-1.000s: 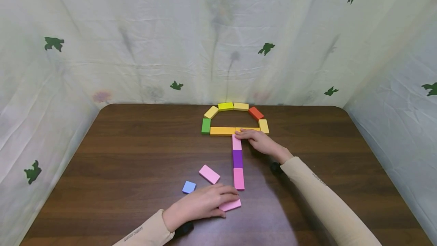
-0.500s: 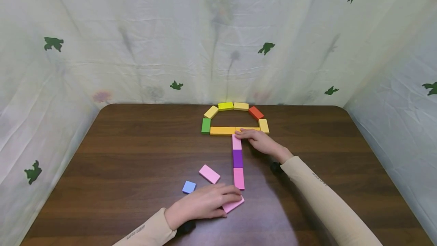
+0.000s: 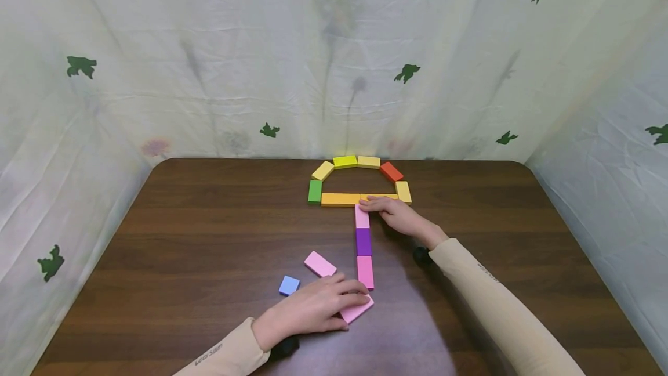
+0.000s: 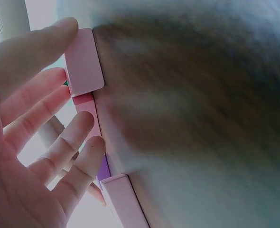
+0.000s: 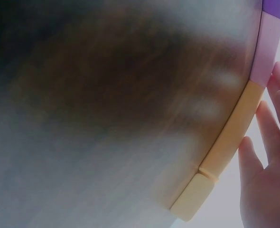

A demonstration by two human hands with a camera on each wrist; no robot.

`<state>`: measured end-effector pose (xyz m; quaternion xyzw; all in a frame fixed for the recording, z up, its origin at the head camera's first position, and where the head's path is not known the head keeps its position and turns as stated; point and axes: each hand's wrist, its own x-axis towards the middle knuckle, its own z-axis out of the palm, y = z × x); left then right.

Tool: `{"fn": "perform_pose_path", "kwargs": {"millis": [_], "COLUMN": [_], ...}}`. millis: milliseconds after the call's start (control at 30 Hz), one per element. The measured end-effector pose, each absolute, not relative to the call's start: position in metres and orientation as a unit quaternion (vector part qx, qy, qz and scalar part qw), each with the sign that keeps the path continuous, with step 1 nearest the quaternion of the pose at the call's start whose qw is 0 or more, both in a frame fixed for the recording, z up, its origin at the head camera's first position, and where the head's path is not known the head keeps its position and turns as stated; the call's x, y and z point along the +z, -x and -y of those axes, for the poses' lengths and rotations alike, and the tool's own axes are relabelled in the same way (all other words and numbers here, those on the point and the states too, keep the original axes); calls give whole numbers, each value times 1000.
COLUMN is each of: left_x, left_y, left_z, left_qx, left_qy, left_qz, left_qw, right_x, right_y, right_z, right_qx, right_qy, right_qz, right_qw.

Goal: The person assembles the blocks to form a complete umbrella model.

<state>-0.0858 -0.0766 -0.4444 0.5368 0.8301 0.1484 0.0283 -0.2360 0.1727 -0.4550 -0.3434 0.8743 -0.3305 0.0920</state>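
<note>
My left hand point(image 3: 315, 306) pinches a light pink block point(image 3: 360, 310) between thumb and fingers, low over the near middle of the table. That block lies slanted just below a column of a darker pink block point(image 3: 365, 274), a purple block point(image 3: 363, 242) and a pale pink block point(image 3: 362, 219). In the left wrist view the thumb and fingers touch the edges of the held pink block point(image 4: 85, 61). My right hand point(image 3: 399, 217) rests its extended fingertips where the column's top meets an orange bar point(image 5: 237, 126).
Beyond the column, a half-ring stands on the brown table point(image 3: 209, 237), with a green block point(image 3: 315, 192), yellow blocks and a red block point(image 3: 391, 172) over orange bars point(image 3: 340, 199). Another pink block point(image 3: 319, 264) and a blue block point(image 3: 289, 285) lie left of the column.
The left hand has shifted slightly right and turned its pink block, bringing it nearer the column's lower end. The right hand stays in place.
</note>
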Motion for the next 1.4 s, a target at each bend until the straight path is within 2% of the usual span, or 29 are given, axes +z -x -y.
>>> {"fn": "perform_pose_path", "kwargs": {"millis": [1033,1200,1400], "left_x": [-447,-443,-434], "left_y": [85,92,107], "left_z": [81,89,108], "left_qx": [176,219,256], "left_qy": [-530,-533,-488], "left_qz": [-829,-817,-834], "left_qw": [25,15,12], "right_x": [-454,-454,-454], "right_y": [234,234,234], "right_z": [-173,-173,-173], "right_qx": [-339,-339,-338], "right_qy": [349,347,344], "right_qz": [-869,-869,-871], "right_qw": [88,92,97]}}
